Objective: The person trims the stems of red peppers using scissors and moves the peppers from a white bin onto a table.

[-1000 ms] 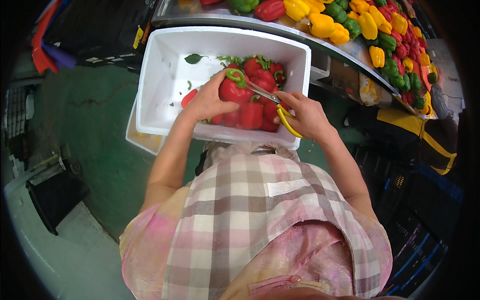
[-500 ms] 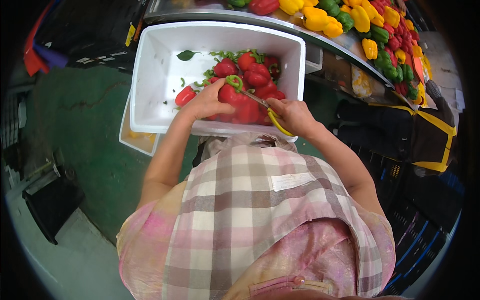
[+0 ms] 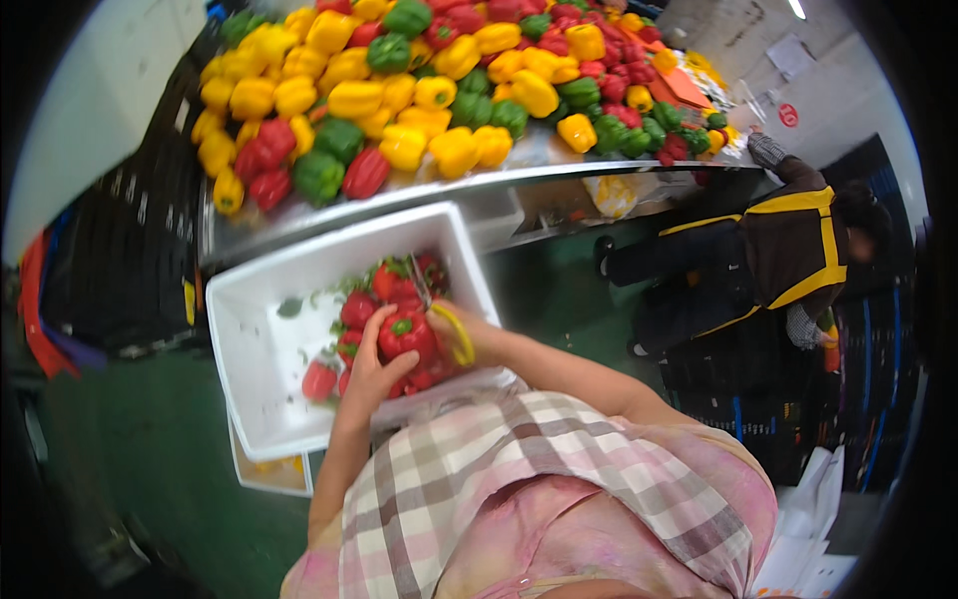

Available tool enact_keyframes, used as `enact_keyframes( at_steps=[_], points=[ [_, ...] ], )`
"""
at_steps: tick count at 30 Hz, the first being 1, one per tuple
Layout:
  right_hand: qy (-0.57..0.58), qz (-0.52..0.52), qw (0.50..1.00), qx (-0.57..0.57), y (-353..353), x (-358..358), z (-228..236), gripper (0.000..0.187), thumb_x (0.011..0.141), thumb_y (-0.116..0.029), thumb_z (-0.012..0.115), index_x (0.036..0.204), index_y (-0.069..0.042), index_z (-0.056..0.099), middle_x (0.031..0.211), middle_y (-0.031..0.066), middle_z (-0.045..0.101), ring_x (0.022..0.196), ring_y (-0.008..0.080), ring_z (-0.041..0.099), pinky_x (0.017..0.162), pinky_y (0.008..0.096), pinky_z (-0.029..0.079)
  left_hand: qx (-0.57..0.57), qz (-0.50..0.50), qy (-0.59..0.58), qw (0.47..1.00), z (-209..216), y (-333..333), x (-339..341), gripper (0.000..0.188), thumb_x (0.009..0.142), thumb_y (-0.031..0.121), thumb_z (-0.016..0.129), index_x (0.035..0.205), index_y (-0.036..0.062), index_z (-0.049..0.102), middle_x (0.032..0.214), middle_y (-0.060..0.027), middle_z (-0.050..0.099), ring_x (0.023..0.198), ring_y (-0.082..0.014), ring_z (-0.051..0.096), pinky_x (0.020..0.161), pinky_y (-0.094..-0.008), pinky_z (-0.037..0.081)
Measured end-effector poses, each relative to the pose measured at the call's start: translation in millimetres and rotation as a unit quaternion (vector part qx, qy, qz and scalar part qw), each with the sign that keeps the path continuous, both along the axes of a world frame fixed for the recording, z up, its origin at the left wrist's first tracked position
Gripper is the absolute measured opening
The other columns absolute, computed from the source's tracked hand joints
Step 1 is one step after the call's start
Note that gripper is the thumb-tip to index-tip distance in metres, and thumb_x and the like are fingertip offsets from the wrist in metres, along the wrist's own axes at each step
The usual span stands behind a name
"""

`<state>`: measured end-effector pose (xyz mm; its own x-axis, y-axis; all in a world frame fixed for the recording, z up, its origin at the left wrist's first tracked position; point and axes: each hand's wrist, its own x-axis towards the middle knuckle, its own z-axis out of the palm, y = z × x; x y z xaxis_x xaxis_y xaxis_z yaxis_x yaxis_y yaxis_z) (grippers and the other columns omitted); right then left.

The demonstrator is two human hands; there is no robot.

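My left hand (image 3: 367, 371) is closed round a red bell pepper (image 3: 407, 335), whose green stem end faces up. My right hand (image 3: 477, 337) grips scissors with yellow handles (image 3: 456, 333). Their metal blades point away from me, just beyond the held pepper and apart from its stem. Both hands are over a white foam box (image 3: 334, 240). More red bell peppers (image 3: 357, 308) lie in the box under and beyond my hands, with cut green stems around them. A loose green leaf (image 3: 289, 307) lies on its bottom.
Behind the box, a metal table (image 3: 329, 214) bears a heap of yellow, red and green bell peppers (image 3: 354, 98). Beneath the box's near left corner sits another pale box (image 3: 269, 471). Black crates (image 3: 130, 265) are stacked at left. A person in a brown and yellow vest (image 3: 793, 245) stands at right.
The view has tilted up and turned, so more of the table shows. The scissors have left the held pepper's stem, which was long and curled and is now short.
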<state>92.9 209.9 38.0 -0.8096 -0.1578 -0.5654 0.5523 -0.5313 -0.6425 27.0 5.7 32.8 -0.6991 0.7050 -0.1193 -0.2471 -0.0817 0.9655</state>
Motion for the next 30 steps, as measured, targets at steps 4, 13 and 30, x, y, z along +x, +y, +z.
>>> enact_keyframes(
  at_steps=[4,13,30],
  points=[
    [0.08,0.043,0.994,-0.062,26.4,-0.7,-10.2,0.05,0.097,-0.038,0.064,0.136,-0.015,0.042,0.113,0.0064,0.062,0.086,0.0156,0.068,0.065,0.0355,0.062,-0.018,-0.022,0.037,0.999,19.7,13.6,2.3,0.08,0.084,0.011,0.074,0.152,0.0045,0.032,0.144,-0.0145,0.045,0.131,-0.0237,0.047,0.112,-0.0366,0.038],
    [0.16,-0.051,0.979,-0.117,87.8,-10.7,1.4,0.058,0.091,-0.053,0.064,0.131,-0.013,0.055,0.101,0.0106,0.07,0.075,0.0235,0.07,0.064,0.0351,0.057,0.073,0.061,0.027,0.995,15.6,60.6,3.8,0.079,0.092,0.012,0.067,0.157,0.0066,0.022,0.154,-0.0144,0.034,0.137,-0.0269,0.042,0.11,-0.0389,0.04],
    [0.32,-0.284,0.901,0.074,292.7,-150.4,114.9,0.045,0.096,-0.046,0.062,0.121,-0.009,0.051,0.102,0.022,0.063,0.084,0.0237,0.062,0.075,0.0343,0.053,-0.251,0.266,0.078,0.927,-84.6,-27.5,-17.9,0.028,0.094,0.02,0.069,0.117,0.0043,0.065,0.095,-0.0038,0.068,0.084,-0.0087,0.061,0.074,-0.0261,0.051]
  ],
)
